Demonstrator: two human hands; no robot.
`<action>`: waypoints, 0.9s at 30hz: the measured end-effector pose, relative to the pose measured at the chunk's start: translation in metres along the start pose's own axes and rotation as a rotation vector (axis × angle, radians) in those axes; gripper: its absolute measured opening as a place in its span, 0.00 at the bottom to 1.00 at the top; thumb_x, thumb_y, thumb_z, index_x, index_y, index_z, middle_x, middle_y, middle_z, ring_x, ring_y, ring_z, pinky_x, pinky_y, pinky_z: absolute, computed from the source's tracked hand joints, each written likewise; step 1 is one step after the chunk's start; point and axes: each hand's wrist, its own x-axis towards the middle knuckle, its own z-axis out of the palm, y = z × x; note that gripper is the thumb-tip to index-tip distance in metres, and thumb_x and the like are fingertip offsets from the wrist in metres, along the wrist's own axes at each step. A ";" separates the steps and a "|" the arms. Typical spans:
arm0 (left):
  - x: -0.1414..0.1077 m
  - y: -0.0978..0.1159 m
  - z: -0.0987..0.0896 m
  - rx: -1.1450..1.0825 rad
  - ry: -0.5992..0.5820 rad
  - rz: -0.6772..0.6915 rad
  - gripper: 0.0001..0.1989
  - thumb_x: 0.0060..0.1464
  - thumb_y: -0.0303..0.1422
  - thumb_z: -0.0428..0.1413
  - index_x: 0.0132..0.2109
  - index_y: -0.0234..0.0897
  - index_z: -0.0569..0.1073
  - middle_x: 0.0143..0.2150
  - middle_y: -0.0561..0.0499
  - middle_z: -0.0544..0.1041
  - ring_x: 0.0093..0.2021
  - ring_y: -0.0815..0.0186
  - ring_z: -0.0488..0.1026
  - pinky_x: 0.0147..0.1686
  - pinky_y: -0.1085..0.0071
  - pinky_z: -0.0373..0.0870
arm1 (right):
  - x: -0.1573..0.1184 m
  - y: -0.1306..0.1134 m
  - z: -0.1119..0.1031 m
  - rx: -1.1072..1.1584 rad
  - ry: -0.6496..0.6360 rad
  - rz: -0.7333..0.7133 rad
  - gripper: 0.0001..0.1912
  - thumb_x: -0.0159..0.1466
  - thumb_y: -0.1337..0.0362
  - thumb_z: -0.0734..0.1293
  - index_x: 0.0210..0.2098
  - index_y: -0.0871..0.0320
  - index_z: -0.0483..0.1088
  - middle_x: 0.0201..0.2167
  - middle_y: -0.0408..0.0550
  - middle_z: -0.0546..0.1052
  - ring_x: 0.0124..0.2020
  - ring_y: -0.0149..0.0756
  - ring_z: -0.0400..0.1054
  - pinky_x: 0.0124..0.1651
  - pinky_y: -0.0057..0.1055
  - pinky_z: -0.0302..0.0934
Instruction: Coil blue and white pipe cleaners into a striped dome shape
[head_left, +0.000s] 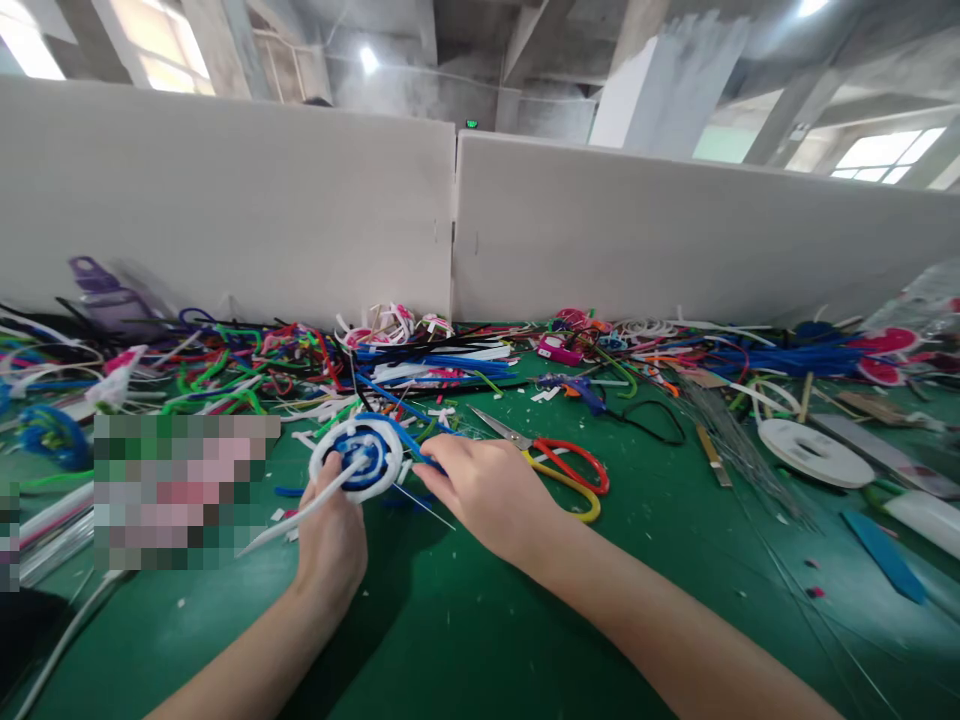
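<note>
My left hand (pixel 332 540) is closed on a round coil of blue and white pipe cleaner (pixel 391 452), its thumb over the front. A white stem of the same fuzzy kind runs from the coil's centre down to the left. Just right of the coil, my right hand (pixel 495 490) pinches a blue pipe cleaner (pixel 405 435) that slants up to the left past the rim. A thin bare wire sticks out below the coil. Scissors (pixel 574 463) with red and yellow handles lie partly behind my right hand, blades apart.
Loose pipe cleaners (pixel 442 360) in many colours heap along the table's back, before a pale partition (pixel 225 200). A purple bottle (pixel 109 300) stands far left. On the right are a white spool (pixel 814 452), thin wires (pixel 739 450) and a blue strip (pixel 885 555). A blurred-out patch covers the left.
</note>
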 end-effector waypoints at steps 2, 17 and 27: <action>0.002 0.002 0.004 -0.129 0.092 -0.026 0.08 0.55 0.29 0.50 0.37 0.38 0.74 0.35 0.53 0.77 0.43 0.67 0.73 0.49 0.69 0.66 | 0.001 0.002 0.007 0.131 0.048 -0.014 0.10 0.66 0.63 0.60 0.39 0.63 0.70 0.31 0.50 0.78 0.31 0.37 0.73 0.31 0.29 0.61; -0.009 -0.007 -0.001 -0.154 -0.225 -0.168 0.08 0.53 0.35 0.55 0.39 0.37 0.73 0.34 0.53 0.78 0.36 0.67 0.74 0.38 0.73 0.71 | -0.007 -0.019 0.066 1.476 0.264 0.594 0.13 0.50 0.59 0.73 0.30 0.57 0.68 0.25 0.43 0.76 0.27 0.35 0.73 0.31 0.29 0.68; -0.006 -0.015 -0.007 0.136 -0.469 -0.042 0.20 0.49 0.38 0.59 0.51 0.43 0.70 0.49 0.51 0.75 0.52 0.62 0.69 0.52 0.70 0.64 | 0.006 0.006 0.059 1.464 0.339 0.761 0.15 0.48 0.56 0.73 0.28 0.59 0.69 0.22 0.44 0.77 0.24 0.36 0.74 0.31 0.31 0.69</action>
